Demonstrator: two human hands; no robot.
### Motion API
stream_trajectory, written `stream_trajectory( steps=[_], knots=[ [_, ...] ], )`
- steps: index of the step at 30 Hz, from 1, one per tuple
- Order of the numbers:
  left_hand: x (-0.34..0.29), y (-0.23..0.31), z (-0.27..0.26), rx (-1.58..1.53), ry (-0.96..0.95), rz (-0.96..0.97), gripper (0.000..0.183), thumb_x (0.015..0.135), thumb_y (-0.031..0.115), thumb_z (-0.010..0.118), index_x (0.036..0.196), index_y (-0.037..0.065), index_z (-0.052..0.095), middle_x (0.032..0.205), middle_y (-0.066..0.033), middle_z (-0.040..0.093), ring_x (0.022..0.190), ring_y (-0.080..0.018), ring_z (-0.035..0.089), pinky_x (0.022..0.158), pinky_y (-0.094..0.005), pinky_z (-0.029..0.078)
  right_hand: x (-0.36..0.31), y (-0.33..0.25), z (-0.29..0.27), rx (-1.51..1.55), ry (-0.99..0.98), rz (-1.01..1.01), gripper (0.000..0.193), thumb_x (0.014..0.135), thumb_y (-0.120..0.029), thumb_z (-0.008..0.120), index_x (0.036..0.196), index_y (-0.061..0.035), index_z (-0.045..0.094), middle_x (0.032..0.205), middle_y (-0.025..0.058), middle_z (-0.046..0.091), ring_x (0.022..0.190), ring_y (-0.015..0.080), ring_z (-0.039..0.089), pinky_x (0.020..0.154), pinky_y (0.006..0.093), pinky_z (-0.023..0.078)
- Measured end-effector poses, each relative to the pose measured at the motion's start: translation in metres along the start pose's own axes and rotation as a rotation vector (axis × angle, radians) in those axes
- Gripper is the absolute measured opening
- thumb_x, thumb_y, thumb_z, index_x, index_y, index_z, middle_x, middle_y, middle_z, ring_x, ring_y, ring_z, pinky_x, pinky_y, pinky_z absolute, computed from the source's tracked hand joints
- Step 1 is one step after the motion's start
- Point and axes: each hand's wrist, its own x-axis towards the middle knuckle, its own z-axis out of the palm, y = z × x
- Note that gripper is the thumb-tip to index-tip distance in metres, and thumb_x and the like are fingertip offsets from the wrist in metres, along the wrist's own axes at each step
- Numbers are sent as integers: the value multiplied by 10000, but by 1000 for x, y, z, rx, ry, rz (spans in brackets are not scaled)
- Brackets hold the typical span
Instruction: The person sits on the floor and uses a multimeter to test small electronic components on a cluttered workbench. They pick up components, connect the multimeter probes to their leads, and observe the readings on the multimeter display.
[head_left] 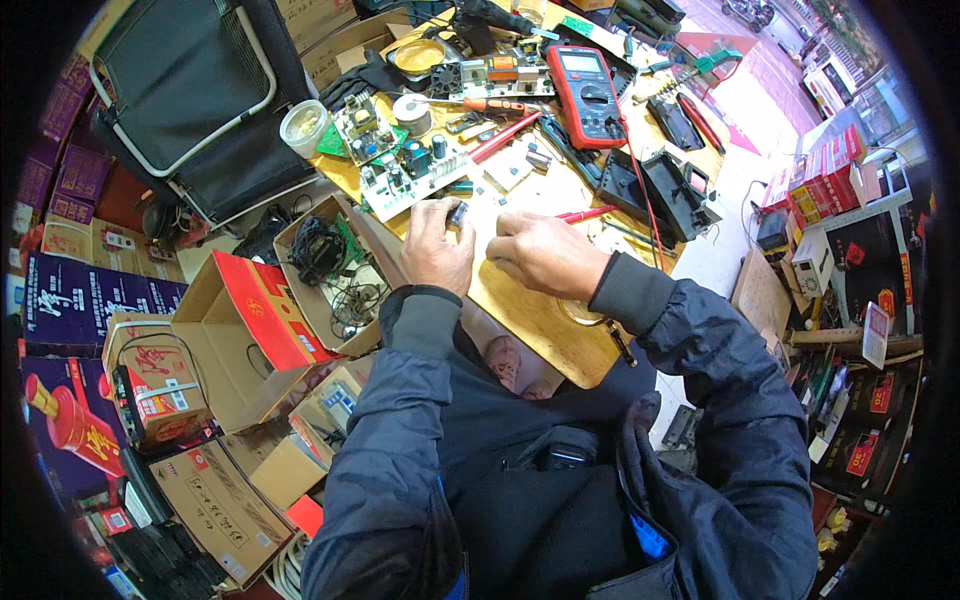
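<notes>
Dark component (457, 213) in the left hand (437, 248) seems cylindrical, any label illegible.

The person's left hand (435, 248) pinches a small dark cylindrical component (457, 213) above the table (555, 335). The right hand (548, 256) is near it, fingertips bunched; what they grip cannot be made out. A red probe (588, 214) shows just beyond its knuckles. Farther back lie circuit boards (415, 180), an orange-handled screwdriver (495, 106) and a red multimeter (586, 97). Open cardboard boxes (222, 345) stand left of the table.
</notes>
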Motion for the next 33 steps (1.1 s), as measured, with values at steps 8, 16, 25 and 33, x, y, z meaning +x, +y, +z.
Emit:
stream_trajectory(
  steps=[8, 16, 25, 33],
  knots=[
    [0, -3, 2, 44, 18, 21, 277, 904, 93, 834, 1173, 87, 768, 1105, -105, 723, 969, -291, 766, 869, -403, 618, 2, 28, -21, 19, -20, 55, 213, 954, -146, 745, 1120, -27, 804, 1051, 197, 730, 1003, 418, 747, 882, 509, 604],
    [0, 0, -1, 90, -8, 19, 244, 926, 92, 817, 1166, 81, 775, 1134, -106, 729, 963, -279, 772, 866, -390, 625, 13, 38, -10, -92, 51, 202, 201, 976, -200, 736, 1011, -5, 766, 1009, 202, 733, 961, 433, 743, 855, 541, 590],
    [1, 3, 0, 36, -3, 3, 242, 923, 71, 816, 1161, 70, 771, 1129, -113, 729, 985, -287, 772, 880, -389, 626, -8, 11, -19, -112, 37, 237, 166, 949, -162, 748, 959, 3, 736, 939, 200, 699, 993, 426, 720, 872, 538, 577],
    [0, 1, 0, 63, -2, 20, 246, 923, 67, 816, 1164, 68, 769, 1136, -115, 731, 981, -285, 773, 884, -391, 628, 0, 23, -16, 25, -23, 59, 80, 918, -69, 705, 931, -16, 763, 989, 176, 714, 1022, 400, 719, 922, 502, 576]
  ],
)
